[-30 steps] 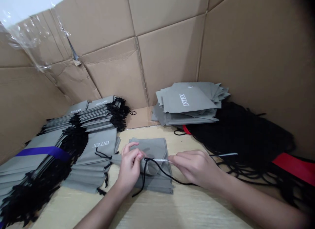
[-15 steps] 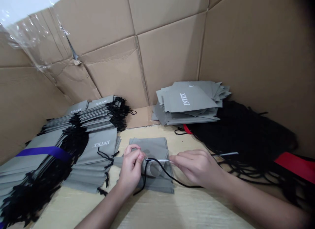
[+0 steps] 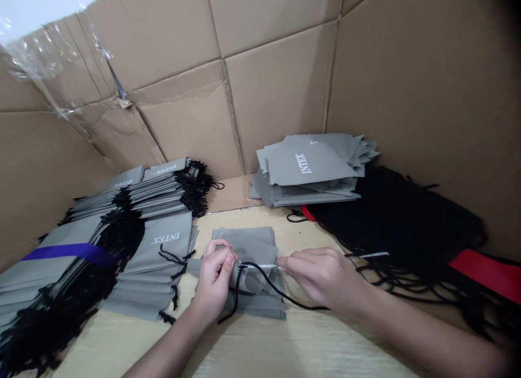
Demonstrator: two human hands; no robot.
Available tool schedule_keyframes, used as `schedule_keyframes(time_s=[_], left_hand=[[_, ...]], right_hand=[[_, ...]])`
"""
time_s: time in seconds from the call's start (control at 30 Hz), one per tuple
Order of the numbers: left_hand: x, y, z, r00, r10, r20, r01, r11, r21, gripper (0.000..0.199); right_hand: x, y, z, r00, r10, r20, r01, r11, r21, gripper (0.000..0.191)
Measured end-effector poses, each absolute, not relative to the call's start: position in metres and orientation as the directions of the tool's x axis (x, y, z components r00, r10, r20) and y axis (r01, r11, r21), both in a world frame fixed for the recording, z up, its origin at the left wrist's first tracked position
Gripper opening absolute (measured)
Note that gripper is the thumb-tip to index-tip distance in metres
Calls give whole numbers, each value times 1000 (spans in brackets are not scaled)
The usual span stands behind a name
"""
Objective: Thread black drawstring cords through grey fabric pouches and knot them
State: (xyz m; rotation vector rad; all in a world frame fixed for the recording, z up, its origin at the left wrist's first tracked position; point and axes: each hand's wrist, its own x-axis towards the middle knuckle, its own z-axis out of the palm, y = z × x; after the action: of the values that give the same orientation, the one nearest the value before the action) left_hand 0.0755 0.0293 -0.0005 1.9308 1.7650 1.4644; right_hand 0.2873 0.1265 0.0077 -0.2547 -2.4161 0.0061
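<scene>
Low in the centre, my left hand point(image 3: 215, 275) pinches the edge of a grey pouch at the thread hole area; the exact grip is partly hidden by the fingers. From the right, my right hand point(image 3: 321, 275) is closed on a thin pale needle-like tool point(image 3: 262, 266) whose tip reaches my left fingertips. A black cord point(image 3: 280, 293) loops over the tool's tip, one end hanging down near my left hand, the rest running under my right hand. Beneath both lie grey pouches point(image 3: 248, 237) on the pale tabletop point(image 3: 228, 351).
Finished-looking pouches with black cords point(image 3: 158, 264) lie in rows at left, one bundle under a purple band point(image 3: 73, 252). Behind stands a pile of grey pouches point(image 3: 313, 166). Black cords point(image 3: 407, 210) with a red band point(image 3: 484, 272) lie right. Cardboard walls point(image 3: 277, 90) enclose the back.
The whole view has shifted slightly. Both hands keep nearly the same pose, and the cord still loops over the tool's tip.
</scene>
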Motion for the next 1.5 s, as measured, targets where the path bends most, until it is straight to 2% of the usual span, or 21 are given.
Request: schedule_keyframes(time_s=[0.17,0.5,0.63,0.77,0.87,0.97,1.03,1.17,1.33,1.5], left_hand=[[76,29,0,-173,834,523,697,-271,664,43],[75,29,-4,-181,855,486,713,-227,663,41],[78,31,-6,-177,861,477,758,-190,624,39],[82,31,-3,-149,887,437,793,-157,589,38],[81,29,4,-79,929,362,753,-182,633,37],[73,27,11,-21,953,301,748,-185,637,26],[67,25,14,-7,954,300,791,-178,585,16],[67,25,14,48,948,315,873,-193,447,10],[79,26,11,167,942,291,957,-226,184,20],[83,28,9,185,938,293,970,-222,95,20]], right_hand=[[288,125,9,-745,183,642,189,980,-60,31],[289,127,8,-756,141,639,229,972,57,27],[288,123,10,-765,147,627,255,963,86,27],[287,118,12,-775,205,598,283,959,38,27],[287,117,11,-779,275,564,301,953,-49,25],[286,120,8,-768,351,536,329,934,-141,24],[286,123,6,-767,388,512,345,921,-180,24],[285,125,3,-792,392,469,346,920,-184,22],[284,121,3,-822,392,413,358,920,-161,20],[281,115,2,-820,396,412,367,918,-152,20]])
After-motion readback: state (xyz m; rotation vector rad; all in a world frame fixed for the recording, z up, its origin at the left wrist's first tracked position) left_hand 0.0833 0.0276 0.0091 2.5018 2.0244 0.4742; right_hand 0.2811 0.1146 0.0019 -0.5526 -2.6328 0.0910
